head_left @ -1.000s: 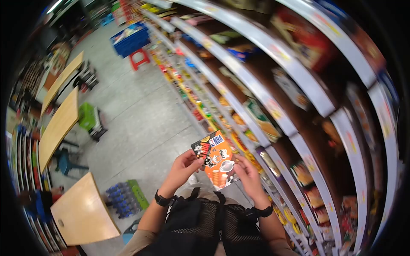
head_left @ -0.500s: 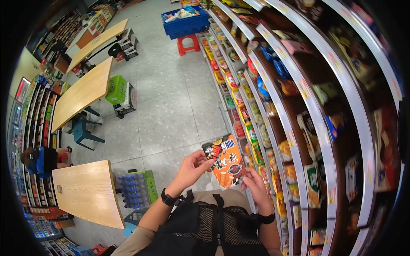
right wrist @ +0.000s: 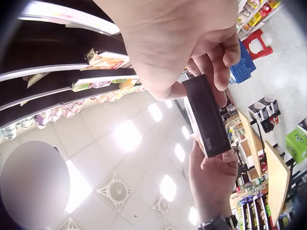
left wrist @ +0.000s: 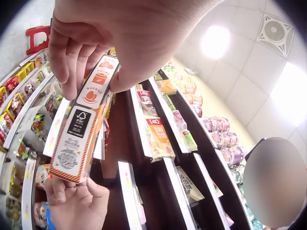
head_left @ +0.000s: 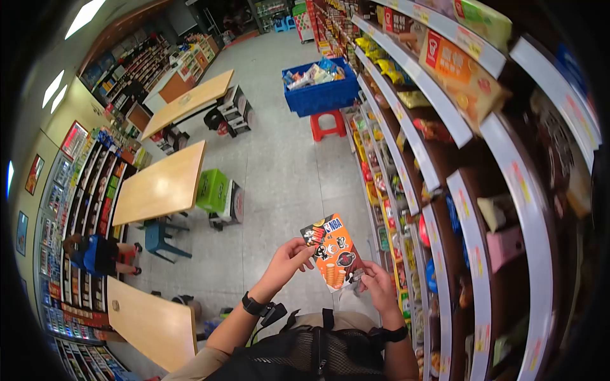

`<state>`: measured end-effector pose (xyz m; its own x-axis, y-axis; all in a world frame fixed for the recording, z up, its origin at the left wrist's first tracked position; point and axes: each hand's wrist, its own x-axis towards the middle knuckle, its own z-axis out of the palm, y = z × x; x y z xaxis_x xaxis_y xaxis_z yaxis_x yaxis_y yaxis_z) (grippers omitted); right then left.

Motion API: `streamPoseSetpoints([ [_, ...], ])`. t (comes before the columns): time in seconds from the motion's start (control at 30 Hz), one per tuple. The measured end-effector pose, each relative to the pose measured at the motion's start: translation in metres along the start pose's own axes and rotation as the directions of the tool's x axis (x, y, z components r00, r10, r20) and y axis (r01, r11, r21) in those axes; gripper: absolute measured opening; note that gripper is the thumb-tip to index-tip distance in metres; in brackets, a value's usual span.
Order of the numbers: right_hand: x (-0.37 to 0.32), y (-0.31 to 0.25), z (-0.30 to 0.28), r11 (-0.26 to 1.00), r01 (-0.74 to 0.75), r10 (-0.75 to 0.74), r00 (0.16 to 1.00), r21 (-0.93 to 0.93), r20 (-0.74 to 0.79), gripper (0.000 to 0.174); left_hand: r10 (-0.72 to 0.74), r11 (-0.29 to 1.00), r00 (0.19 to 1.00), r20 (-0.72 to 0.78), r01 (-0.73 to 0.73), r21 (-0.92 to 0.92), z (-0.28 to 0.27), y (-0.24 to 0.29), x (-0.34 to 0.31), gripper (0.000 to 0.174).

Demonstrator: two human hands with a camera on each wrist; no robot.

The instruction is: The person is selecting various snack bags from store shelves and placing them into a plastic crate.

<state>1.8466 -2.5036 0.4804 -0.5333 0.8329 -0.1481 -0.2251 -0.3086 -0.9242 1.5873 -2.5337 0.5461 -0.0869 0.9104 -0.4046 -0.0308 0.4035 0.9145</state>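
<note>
Both hands hold an orange snack box [head_left: 335, 254] marked NBA, with rolled biscuits printed on its front, tilted in front of the body. My left hand [head_left: 287, 259] pinches its upper left edge between thumb and fingers. At the lower right corner, my right hand [head_left: 379, 287] grips it the same way. The left wrist view shows a narrow white side of the box [left wrist: 76, 132] with orange pictures and a black FSC label. In the right wrist view a plain dark side of the box [right wrist: 207, 117] faces the camera. The back of the box is hidden.
Shelves of packaged snacks [head_left: 460, 76] run close along the right. Ahead, a blue crate [head_left: 321, 95] full of packets stands on a red stool [head_left: 328, 126]. Wooden tables [head_left: 159, 184] line the left, beside a green box [head_left: 213, 190]. A person in blue [head_left: 98, 254] is at far left.
The head view has swung up and to the right, bringing more of the far aisle and the tables into sight. Both hands keep their hold on the box, its printed front still facing up.
</note>
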Motion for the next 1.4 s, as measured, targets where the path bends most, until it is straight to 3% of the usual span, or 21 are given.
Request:
streamPoseSetpoints([
  [0.07,0.052,-0.028,-0.004,1.0,0.013,-0.013,1.0,-0.01,-0.005,0.037,0.057,0.992,0.995,-0.083,-0.065,-0.107,-0.01,0.016,0.04,0.031],
  [0.2,0.139,-0.059,-0.017,0.998,0.0,-0.001,1.0,-0.057,-0.019,0.036,0.074,0.98,0.997,-0.036,-0.08,-0.18,-0.024,0.034,0.114,0.032],
  [0.4,0.237,-0.057,-0.03,0.988,-0.143,0.136,0.983,-0.053,-0.123,0.038,0.007,0.984,1.0,0.019,-0.004,-0.178,-0.046,0.054,0.21,0.03],
  [0.5,0.294,-0.047,-0.032,0.985,-0.16,0.154,0.984,-0.062,-0.095,0.037,0.025,0.983,1.0,0.01,-0.023,-0.182,-0.073,0.048,0.267,0.028],
  [0.7,0.461,-0.047,-0.019,0.966,-0.242,0.243,0.97,-0.093,0.003,0.037,0.027,0.966,1.0,0.001,-0.026,-0.257,-0.164,0.069,0.397,0.021],
  [0.9,0.648,-0.081,0.021,0.959,-0.246,0.257,0.965,-0.137,0.062,0.036,0.087,0.96,0.992,-0.097,-0.109,-0.259,-0.265,0.157,0.537,0.025],
  [0.97,0.705,-0.082,0.03,0.96,-0.242,0.251,0.966,-0.139,0.057,0.037,0.19,0.966,0.972,-0.141,-0.21,-0.148,-0.298,0.173,0.585,0.03],
  [1.03,0.749,-0.078,0.035,0.953,-0.139,0.146,0.989,-0.268,0.006,0.038,0.176,0.969,0.977,-0.121,-0.194,-0.156,-0.321,0.178,0.621,0.034],
  [1.1,0.781,-0.083,0.04,0.966,-0.163,0.16,0.987,-0.202,-0.034,0.037,0.24,0.97,0.96,-0.142,-0.231,0.08,-0.333,0.196,0.648,0.039],
  [1.17,0.812,-0.09,0.03,0.94,-0.289,0.285,0.957,-0.182,-0.048,0.034,0.243,0.964,0.964,-0.104,-0.229,0.132,-0.341,0.203,0.67,0.043],
  [1.4,0.948,-0.069,-0.009,0.925,-0.361,0.361,0.932,-0.115,-0.018,0.034,0.183,0.966,0.983,-0.025,-0.175,0.192,-0.371,0.217,0.805,0.046],
])
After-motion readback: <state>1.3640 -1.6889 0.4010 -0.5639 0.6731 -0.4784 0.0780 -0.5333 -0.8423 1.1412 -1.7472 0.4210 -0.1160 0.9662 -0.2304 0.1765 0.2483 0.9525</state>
